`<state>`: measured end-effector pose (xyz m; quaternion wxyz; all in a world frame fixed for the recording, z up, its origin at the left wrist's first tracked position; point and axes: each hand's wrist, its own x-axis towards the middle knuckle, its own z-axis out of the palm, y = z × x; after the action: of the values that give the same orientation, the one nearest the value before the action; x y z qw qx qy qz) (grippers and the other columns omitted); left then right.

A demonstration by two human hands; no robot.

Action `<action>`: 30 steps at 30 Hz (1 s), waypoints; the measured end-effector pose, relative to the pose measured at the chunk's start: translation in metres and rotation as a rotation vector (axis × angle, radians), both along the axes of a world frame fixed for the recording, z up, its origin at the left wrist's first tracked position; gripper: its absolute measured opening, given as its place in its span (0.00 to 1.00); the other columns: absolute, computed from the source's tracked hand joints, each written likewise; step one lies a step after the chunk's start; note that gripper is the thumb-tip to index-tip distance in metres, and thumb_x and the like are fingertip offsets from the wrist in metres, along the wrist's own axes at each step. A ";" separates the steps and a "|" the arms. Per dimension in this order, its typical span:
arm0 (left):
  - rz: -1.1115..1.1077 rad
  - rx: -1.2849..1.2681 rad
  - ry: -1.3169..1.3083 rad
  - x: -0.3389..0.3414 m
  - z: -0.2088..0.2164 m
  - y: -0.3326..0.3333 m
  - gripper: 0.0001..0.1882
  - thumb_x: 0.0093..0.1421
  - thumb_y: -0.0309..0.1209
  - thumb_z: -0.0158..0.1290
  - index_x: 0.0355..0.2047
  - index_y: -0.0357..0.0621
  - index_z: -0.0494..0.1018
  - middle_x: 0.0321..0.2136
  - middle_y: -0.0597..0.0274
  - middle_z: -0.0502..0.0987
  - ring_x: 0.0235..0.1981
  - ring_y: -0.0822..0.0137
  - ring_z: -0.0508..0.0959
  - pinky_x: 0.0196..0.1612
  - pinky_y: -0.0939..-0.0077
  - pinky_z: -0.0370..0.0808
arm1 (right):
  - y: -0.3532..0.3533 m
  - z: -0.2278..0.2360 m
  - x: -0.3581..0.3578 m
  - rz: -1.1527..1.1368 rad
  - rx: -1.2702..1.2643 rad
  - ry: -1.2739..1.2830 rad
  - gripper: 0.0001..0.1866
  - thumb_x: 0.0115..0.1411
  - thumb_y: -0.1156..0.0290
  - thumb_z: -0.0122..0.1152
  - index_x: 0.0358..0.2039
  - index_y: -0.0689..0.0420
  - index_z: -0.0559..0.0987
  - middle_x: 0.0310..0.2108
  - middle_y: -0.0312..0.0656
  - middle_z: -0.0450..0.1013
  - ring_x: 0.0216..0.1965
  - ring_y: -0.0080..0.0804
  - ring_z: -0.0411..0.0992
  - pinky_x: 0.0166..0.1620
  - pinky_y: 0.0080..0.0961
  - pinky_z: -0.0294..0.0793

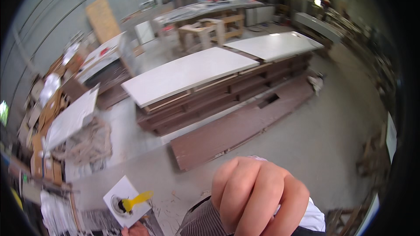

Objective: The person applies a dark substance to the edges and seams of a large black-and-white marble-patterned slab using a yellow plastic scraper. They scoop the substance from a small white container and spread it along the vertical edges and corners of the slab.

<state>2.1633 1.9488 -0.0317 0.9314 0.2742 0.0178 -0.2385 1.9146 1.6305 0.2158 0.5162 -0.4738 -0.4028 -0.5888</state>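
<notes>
At the lower left my left hand (136,229) grips the near edge of a small square white board (114,191). A dark smear of paste lies on the board, and a yellow scraper (139,198) rests in it, its dark end in the paste. Very near the camera, my right hand (260,192) is raised with its fingers curled closed. Something white (316,216) shows beside and behind it, too covered to name. What the right fingers hold, if anything, is hidden.
A long brown cabinet (214,101) with white panels (192,72) on top stands ahead, and a brown board (232,129) lies before it. To the left are a white panel (72,118) and cardboard (46,161). A cluttered workbench (205,8) stands far back.
</notes>
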 end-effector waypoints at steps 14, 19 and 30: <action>0.362 0.009 -0.094 -0.059 0.044 0.024 0.36 0.54 0.31 0.51 0.64 0.33 0.59 0.62 0.50 0.67 0.65 0.52 0.65 0.68 0.52 0.61 | 0.067 0.007 0.128 1.147 -0.348 0.251 0.15 0.63 0.64 0.62 0.38 0.64 0.84 0.41 0.40 0.81 0.33 0.36 0.73 0.39 0.22 0.72; 0.556 0.006 -0.045 -0.081 0.055 0.043 0.31 0.55 0.29 0.52 0.61 0.36 0.64 0.57 0.51 0.73 0.59 0.52 0.71 0.64 0.48 0.67 | 0.089 -0.004 0.155 1.105 -0.123 0.415 0.11 0.60 0.72 0.63 0.43 0.58 0.77 0.34 0.44 0.77 0.31 0.38 0.72 0.34 0.32 0.72; 0.679 0.057 -0.128 -0.110 0.050 0.052 0.26 0.58 0.22 0.46 0.59 0.31 0.67 0.51 0.44 0.76 0.50 0.52 0.78 0.55 0.57 0.75 | 0.125 -0.163 0.242 0.572 -0.850 1.407 0.31 0.55 0.68 0.71 0.57 0.56 0.70 0.50 0.46 0.73 0.46 0.38 0.74 0.47 0.32 0.73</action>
<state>2.0531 2.0005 0.0185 0.9489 0.2928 0.0560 0.1033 2.1565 1.7556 0.0527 0.5527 -0.7609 -0.2797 0.1933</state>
